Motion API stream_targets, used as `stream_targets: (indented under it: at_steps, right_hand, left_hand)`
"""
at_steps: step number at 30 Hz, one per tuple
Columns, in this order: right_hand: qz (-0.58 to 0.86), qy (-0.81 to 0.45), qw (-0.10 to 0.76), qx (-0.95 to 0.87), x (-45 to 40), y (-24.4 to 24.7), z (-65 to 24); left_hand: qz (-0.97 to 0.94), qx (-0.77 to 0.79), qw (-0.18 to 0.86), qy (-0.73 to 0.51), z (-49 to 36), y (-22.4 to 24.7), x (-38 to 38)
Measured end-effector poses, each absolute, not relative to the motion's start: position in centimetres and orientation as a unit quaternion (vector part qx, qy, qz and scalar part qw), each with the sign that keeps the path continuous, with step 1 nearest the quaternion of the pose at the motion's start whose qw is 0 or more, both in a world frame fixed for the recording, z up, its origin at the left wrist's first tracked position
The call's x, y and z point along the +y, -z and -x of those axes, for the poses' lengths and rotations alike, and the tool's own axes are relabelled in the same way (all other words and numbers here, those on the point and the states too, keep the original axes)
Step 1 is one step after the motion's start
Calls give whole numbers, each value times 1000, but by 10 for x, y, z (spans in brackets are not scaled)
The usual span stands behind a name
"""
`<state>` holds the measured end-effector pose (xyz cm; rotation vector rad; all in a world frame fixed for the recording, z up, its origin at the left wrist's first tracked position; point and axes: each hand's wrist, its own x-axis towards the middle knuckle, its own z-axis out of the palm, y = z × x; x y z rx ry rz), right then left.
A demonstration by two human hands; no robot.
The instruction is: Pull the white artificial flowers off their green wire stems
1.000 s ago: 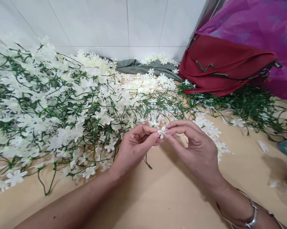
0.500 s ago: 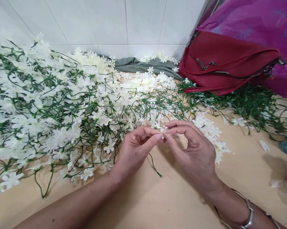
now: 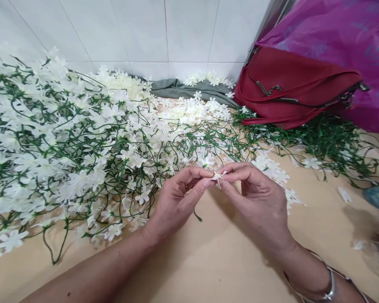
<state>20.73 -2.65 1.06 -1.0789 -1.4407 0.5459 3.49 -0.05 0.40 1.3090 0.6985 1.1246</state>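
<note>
A small white artificial flower (image 3: 218, 176) sits between the fingertips of both hands, above the table's middle. My left hand (image 3: 179, 198) is closed in a pinch at the flower's left side. Below that hand pokes a green stem end (image 3: 198, 216); the rest of the stem is hidden by the fingers. From the other side, my right hand (image 3: 260, 206) pinches the flower with thumb and forefinger. Just beyond the hands lie loose white petal pieces (image 3: 273, 168) and green stems (image 3: 221, 141).
A big heap of white artificial flowers on green stems (image 3: 82, 139) covers the table's left. At back right a red handbag (image 3: 296, 84) rests by a purple plastic bag (image 3: 372, 63), with bare green stems (image 3: 328, 136) below. Grey cloth (image 3: 189, 88) lies along the tiled wall (image 3: 189, 33).
The flower has turned in my fingertips, its petals now spread sideways. The green stem below my left hand shows less than before. My right fingers have shifted slightly.
</note>
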Motion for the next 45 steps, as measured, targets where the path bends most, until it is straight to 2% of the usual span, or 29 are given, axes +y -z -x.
stream_targets:
  at_steps: [6, 12, 15, 20, 23, 28, 31, 35, 37, 39, 42, 45]
  right_hand:
    - [460, -292, 612, -573, -22, -19, -213]
    - [524, -318, 588, -528, -19, -20, -219]
    - [512, -356, 574, -531, -20, -21, -223]
    - [447, -484, 491, -571, -25, -23, -220]
    - [434, -480, 438, -624, -28, -24, -212]
    - [419, -468, 433, -647, -26, -28, -208]
    - [412, -470, 435, -649, -24, -29, -211]
    - [428, -451, 450, -641, -20, -30, -218]
    - [437, -445, 453, -637, -18, -30, -221]
    - [435, -447, 450, -640, -17, -31, -225]
    - [415, -469, 440, -644, -16, -33, -230]
    - [358, -510, 449, -640, -17, -35, -234]
  left_hand:
    - [-539, 322, 593, -504, -34, -16, -5]
    - [-534, 311, 594, -515, -32, -17, -3]
    - [-519, 294, 600, -533, -29, -13, 3]
    - [-509, 299, 577, -564, -26, -12, 7]
    - [-519, 299, 574, -558, -27, -14, 5]
    - [-546, 312, 564, -534, -28, -18, 3]
    - [-602, 350, 491, -524, -26, -18, 5]
    - [-717, 423, 242, -498, -20, -22, 6]
    - [-756, 400, 145, -497, -19, -24, 4]
    - [-810, 319, 115, -479, -20, -23, 2]
    - [-885, 207, 122, -399, -22, -17, -1]
    - [-892, 199, 142, -381, -21, -10, -2]
